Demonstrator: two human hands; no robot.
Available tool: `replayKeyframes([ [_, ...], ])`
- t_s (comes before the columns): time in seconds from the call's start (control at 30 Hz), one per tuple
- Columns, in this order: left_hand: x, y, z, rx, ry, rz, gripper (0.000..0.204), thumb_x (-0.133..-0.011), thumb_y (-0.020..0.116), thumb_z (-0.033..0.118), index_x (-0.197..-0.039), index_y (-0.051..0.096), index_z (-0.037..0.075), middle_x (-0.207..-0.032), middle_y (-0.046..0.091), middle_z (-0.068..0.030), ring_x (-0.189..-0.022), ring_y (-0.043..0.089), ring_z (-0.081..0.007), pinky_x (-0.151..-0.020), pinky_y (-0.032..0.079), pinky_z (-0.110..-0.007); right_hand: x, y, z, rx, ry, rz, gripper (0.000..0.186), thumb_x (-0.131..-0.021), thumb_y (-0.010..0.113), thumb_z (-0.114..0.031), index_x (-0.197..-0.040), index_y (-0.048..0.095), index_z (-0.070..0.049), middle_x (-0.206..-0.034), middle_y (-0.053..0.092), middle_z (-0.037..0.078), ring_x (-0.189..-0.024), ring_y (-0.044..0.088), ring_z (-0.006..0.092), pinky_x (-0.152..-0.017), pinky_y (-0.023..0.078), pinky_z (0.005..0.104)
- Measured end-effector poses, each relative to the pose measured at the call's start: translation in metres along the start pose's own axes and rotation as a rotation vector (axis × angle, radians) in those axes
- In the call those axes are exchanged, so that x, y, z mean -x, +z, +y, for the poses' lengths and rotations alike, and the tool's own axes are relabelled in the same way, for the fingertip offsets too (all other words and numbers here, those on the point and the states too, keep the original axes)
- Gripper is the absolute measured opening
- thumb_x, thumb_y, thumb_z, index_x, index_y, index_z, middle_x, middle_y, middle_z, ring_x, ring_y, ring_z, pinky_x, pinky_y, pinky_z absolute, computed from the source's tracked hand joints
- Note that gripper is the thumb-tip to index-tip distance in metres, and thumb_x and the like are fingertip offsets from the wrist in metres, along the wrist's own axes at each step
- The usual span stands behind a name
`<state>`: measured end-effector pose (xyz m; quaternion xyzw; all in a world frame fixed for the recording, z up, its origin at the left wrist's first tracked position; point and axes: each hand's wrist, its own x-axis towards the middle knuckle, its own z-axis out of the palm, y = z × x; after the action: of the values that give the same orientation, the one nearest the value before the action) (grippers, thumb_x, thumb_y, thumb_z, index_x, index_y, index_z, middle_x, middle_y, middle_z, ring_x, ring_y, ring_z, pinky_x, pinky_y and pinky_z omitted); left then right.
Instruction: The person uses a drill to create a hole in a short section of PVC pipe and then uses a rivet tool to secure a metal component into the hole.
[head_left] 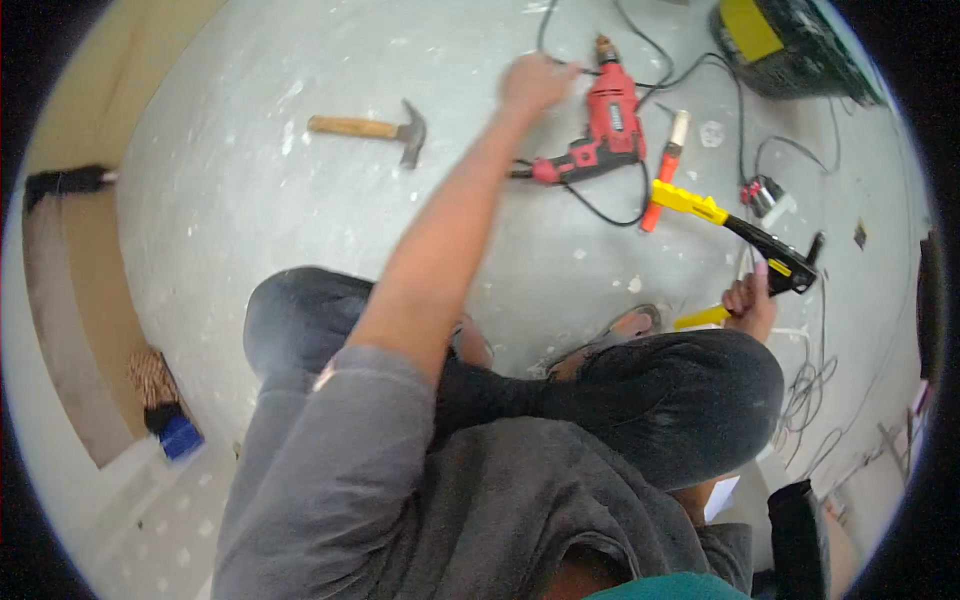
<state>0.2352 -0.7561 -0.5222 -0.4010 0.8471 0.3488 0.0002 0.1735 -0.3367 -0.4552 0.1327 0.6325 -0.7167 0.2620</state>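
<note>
My right hand (752,305) is closed round one handle of a hand riveter (765,240), a black tool with yellow grips, to the right of my knee. The riveter's other yellow grip points up and left, over the end of a slim orange tool (668,165) with a pale tip. With my arm stretched forward, my left hand (537,85) is beside the chuck of a red and black corded drill (612,115). Its fingers are blurred and mostly hidden, and a black cord passes by them. The drill lies on its side on the floor.
A claw hammer (365,128) with a wooden handle lies to the left. At the far right stands a dark bucket (800,50) with a yellow label. A small red and white item (768,200) and several loose cords (812,385) lie at right on the pale, paint-spotted floor (250,190).
</note>
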Motion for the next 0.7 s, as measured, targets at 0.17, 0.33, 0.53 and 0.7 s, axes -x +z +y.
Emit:
replayKeyframes([
  [0.17,0.032,0.027,0.003,-0.141,0.067,-0.246,0.08,-0.068,0.068,0.075,-0.096,0.07,0.001,-0.101,0.07,-0.0196,-0.098,0.068,-0.0324,-0.083,0.054,-0.041,0.009,0.0,0.018,0.02,0.08,0.112,0.036,-0.09,0.074,-0.029,-0.076,0.044,-0.014,-0.055,0.034,-0.006,-0.044,0.03,0.0069,-0.045,0.027,0.0265],
  [0.33,0.069,0.081,0.045,-0.169,0.059,-0.061,0.105,-0.065,0.071,0.076,-0.122,0.053,-0.011,-0.122,0.061,-0.0294,-0.107,0.065,-0.039,-0.09,0.052,-0.042,0.013,-0.02,0.03,0.218,0.143,0.125,0.038,-0.085,0.079,-0.035,-0.078,0.051,-0.011,-0.056,0.047,-0.003,-0.045,0.042,0.0081,-0.043,0.031,0.0266],
  [0.53,0.009,0.099,0.047,0.144,-0.35,0.073,0.115,-0.063,0.078,0.064,-0.132,0.036,-0.018,-0.125,0.058,-0.0329,-0.117,0.06,-0.0413,-0.097,0.049,-0.044,0.008,-0.01,0.06,0.306,0.132,0.136,0.043,-0.087,0.077,-0.039,-0.072,0.045,-0.014,-0.054,0.04,-0.003,-0.043,0.039,0.0108,-0.043,0.03,0.0295],
  [0.7,0.007,0.07,0.021,0.038,-0.232,0.049,0.106,-0.062,0.08,0.058,-0.128,0.041,-0.015,-0.124,0.059,-0.0314,-0.114,0.061,-0.0413,-0.096,0.049,-0.045,0.04,-0.027,0.041,0.407,0.08,0.248,0.039,-0.084,0.079,-0.041,-0.083,0.062,-0.005,-0.062,0.053,-0.003,-0.052,0.046,0.0068,-0.049,0.033,0.0254],
])
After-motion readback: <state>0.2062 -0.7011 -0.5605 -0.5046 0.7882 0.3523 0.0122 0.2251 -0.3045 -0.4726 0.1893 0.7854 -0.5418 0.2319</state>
